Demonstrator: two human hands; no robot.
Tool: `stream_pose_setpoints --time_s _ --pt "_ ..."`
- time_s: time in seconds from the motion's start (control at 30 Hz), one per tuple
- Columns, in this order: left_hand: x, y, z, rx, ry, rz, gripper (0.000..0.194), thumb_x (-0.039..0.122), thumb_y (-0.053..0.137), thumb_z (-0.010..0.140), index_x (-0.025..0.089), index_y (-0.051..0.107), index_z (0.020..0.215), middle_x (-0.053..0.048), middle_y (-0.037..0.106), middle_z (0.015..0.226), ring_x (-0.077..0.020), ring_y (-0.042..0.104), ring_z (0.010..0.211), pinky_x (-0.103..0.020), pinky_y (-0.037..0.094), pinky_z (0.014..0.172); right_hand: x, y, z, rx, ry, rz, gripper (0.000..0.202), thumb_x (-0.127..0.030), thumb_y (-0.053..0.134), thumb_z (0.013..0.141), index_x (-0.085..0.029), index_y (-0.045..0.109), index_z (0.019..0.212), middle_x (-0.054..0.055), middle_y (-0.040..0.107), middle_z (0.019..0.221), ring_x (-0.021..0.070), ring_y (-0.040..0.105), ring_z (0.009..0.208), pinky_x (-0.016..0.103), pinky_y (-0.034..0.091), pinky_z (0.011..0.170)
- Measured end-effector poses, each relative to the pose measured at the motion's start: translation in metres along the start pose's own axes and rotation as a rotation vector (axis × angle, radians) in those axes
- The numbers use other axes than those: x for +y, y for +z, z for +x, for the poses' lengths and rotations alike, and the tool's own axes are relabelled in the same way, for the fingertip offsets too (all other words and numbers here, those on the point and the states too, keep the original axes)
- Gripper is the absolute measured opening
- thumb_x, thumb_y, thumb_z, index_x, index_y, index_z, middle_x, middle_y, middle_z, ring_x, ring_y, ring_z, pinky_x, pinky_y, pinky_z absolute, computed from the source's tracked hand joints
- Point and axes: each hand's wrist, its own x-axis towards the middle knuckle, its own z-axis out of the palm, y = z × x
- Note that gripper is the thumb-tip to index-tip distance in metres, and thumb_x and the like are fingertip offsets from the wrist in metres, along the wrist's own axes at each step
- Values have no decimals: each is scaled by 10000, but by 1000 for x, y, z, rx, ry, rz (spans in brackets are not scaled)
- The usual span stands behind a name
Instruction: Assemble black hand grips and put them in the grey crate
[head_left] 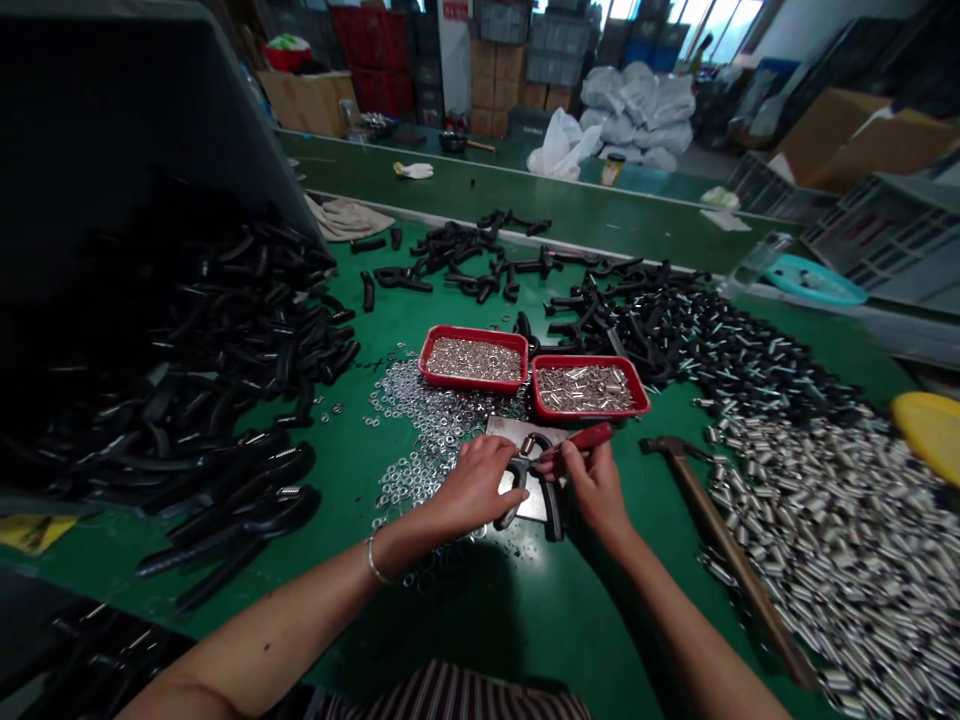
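Note:
My left hand (480, 478) is closed on a black plier-shaped clamp (553, 505), pressing it against a small metal plate (534, 508). A shiny metal piece sits in the clamp's curved upper part. In my right hand (598, 488) is a red-handled tool, probably a screwdriver (592, 435), pointing left at the clamp's middle. Its tip is too small to make out. Just beyond the plate stand two red trays, the left tray (474, 384) with tiny metal parts and the right tray (592, 413) with small metal pins. Loose washers (409, 480) lie left of my left hand.
A hammer (731, 550) lies right of my right hand, beside a large heap of silver cylindrical parts (840, 540). Black clamp parts (255, 320) are heaped at left, spilling from a dark bin (225, 60). More black parts (465, 255) lie behind the trays.

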Motion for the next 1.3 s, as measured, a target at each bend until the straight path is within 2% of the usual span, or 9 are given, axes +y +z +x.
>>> stream_pose_setpoints --time_s 0.13,0.33,0.5,0.57,0.67,0.83,1.03,1.13,1.3 --pt "0 1 -1 -2 3 -3 485 424 659 837 221 541 1261 -100 547 1324 -324 453 1239 -473 352 1054 -3 -1 -3 -14 -2 -74 259 -488 523 949 -263 400 989 41 718 876 221 730 722 350 595 642" --pt "3 0 -2 -7 16 15 476 403 649 851 199 540 1267 -114 542 1319 -323 450 1244 -473 350 1062 -25 7 3 -110 -113 -513 250 -413 589 873 -233 459 988 91 701 868 265 703 764 379 544 721" --pt "2 0 2 -21 3 44 459 392 661 838 190 569 1240 -116 555 1293 -334 468 1221 -491 366 1043 -44 6 34 -309 87 -52 293 -534 483 911 -243 457 891 -17 637 630 159 577 443 282 492 459" --pt "1 -1 4 -31 22 43 472 382 667 831 197 567 1253 -114 559 1287 -335 472 1217 -491 376 1033 -43 -3 37 -245 93 121 326 -557 441 938 -237 471 884 8 675 691 158 625 503 280 517 482" --pt "-1 -5 7 -59 40 22 485 365 675 817 208 563 1262 -113 555 1292 -339 472 1220 -492 380 1036 -30 -18 26 -86 42 247 299 -505 608 888 -244 475 950 31 730 835 185 712 670 302 573 577" --pt "-1 -8 11 -75 13 -31 466 332 687 789 205 581 1224 -114 556 1269 -335 484 1205 -483 387 1043 -6 -21 -4 -8 47 145 314 -457 674 874 -260 451 976 15 743 849 187 727 672 325 595 616" --pt "-1 -6 8 -59 34 -45 454 349 658 818 215 558 1240 -107 548 1301 -328 462 1241 -491 365 1065 -2 -12 -9 6 42 123 304 -465 640 897 -255 446 1000 21 751 883 184 732 695 317 585 646" --pt "-1 -5 7 -67 29 -32 463 352 655 825 205 547 1251 -111 548 1304 -328 459 1247 -490 366 1066 -4 -10 -11 8 32 14 290 -476 591 919 -249 434 1010 49 752 918 201 735 719 334 581 668" --pt "-1 -3 4 -55 46 -8 478 350 645 843 205 526 1283 -115 546 1306 -327 461 1240 -482 372 1057 -14 1 -15 -30 -61 -597 256 -450 537 918 -227 476 1028 107 726 879 292 721 811 384 531 752"
